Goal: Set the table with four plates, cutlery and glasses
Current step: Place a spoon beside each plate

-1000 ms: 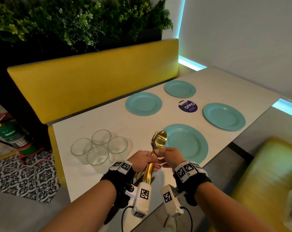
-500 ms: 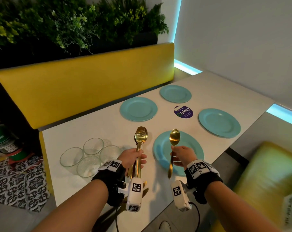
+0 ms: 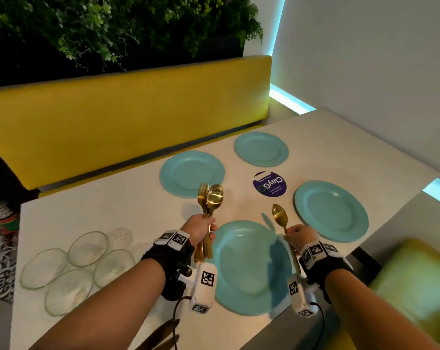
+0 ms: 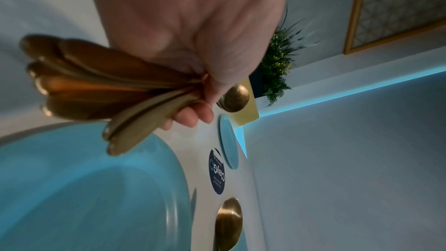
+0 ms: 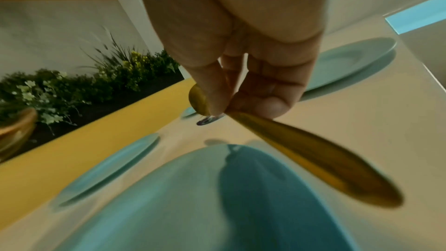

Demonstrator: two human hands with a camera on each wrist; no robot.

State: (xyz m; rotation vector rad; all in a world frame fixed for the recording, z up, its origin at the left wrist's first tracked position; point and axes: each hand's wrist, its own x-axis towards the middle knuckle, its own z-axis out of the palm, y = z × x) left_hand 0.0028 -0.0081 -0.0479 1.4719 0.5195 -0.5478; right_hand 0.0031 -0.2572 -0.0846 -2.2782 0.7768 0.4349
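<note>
Several teal plates lie on the white table (image 3: 92, 208); the nearest plate (image 3: 249, 269) sits between my hands. My left hand (image 3: 201, 226) grips a bundle of gold cutlery (image 3: 210, 205), spoons and forks held upright at the plate's left edge; their handles (image 4: 101, 91) fan out in the left wrist view. My right hand (image 3: 297, 236) pinches a single gold spoon (image 3: 279, 215) by its handle (image 5: 313, 157), above the table at the plate's right edge. Several clear glasses (image 3: 72, 266) stand clustered at the near left.
A round purple sticker (image 3: 270, 184) marks the table's middle among the plates. A yellow bench back (image 3: 128, 117) runs along the far side, with plants above it. A white wall closes the right side. A yellow-green seat (image 3: 415, 281) is at the near right.
My hands have drawn apart: the right one pulled one spoon out of the bundle and carried it right, across the near plate. The left keeps the rest.
</note>
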